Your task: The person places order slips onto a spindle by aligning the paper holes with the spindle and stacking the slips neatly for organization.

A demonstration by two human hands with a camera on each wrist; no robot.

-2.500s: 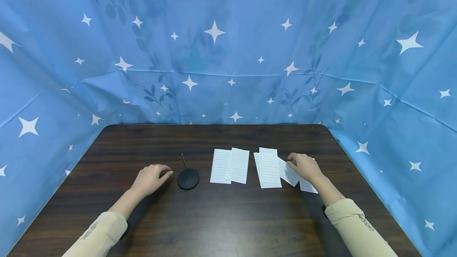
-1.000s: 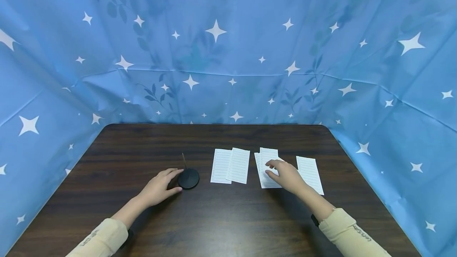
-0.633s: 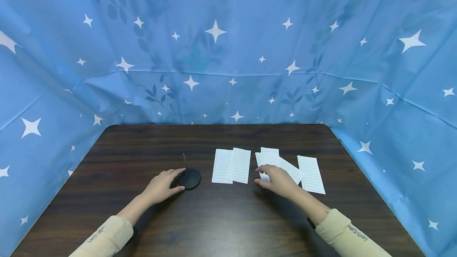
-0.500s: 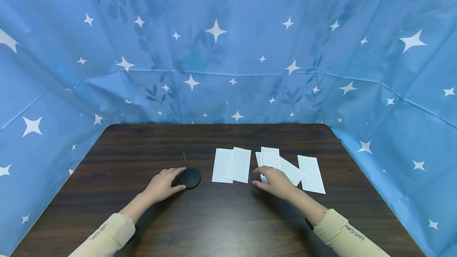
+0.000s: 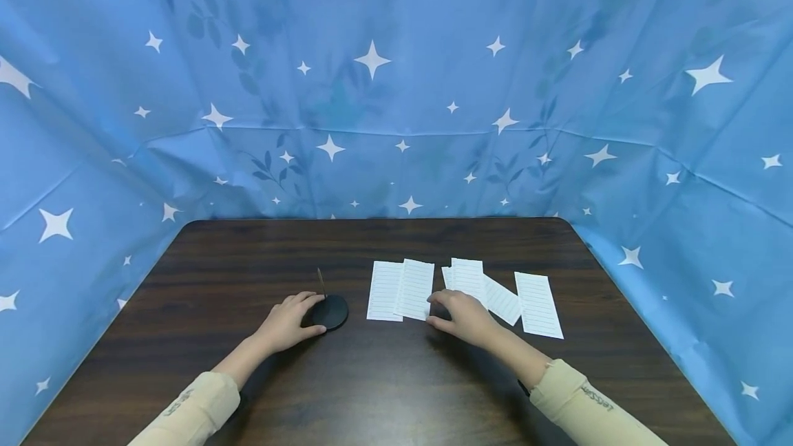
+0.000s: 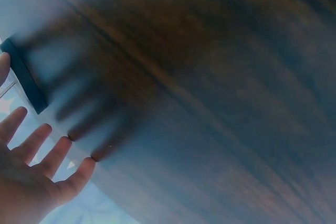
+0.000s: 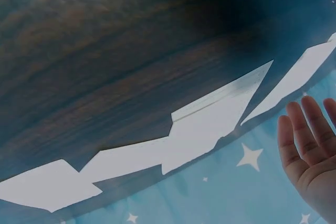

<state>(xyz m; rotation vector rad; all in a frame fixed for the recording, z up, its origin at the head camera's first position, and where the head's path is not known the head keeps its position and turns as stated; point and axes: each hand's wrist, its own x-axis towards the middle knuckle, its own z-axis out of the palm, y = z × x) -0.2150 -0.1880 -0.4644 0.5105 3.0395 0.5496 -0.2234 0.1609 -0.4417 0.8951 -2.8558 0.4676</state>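
Observation:
A black round base (image 5: pixel 330 313) with a thin upright spike (image 5: pixel 321 281) stands left of centre. My left hand (image 5: pixel 290 322) is at its left side, forefinger at the far rim and thumb at the near rim. In the left wrist view the fingers of the left hand (image 6: pixel 39 179) are spread beside the base's edge (image 6: pixel 26 78). My right hand (image 5: pixel 466 318) hovers over the table with loosely bent fingers, their tips by the right edge of a lined paper slip (image 5: pixel 415 288). That slip overlaps another slip (image 5: pixel 384 291). Nothing shows in the right hand (image 7: pixel 317 163).
Right of the right hand's fingers lie more lined slips: an overlapping upright one (image 5: pixel 469 276), a tilted one (image 5: pixel 503 300) and one on the far right (image 5: pixel 539 305). The dark wooden table (image 5: pixel 384 391) ends at a blue star-patterned curtain (image 5: pixel 396 88).
My right hand has moved left from the right-hand slips, across the middle ones, towards the left pair. The far-right slip now lies straighter and apart. My left hand has moved right, up to the base.

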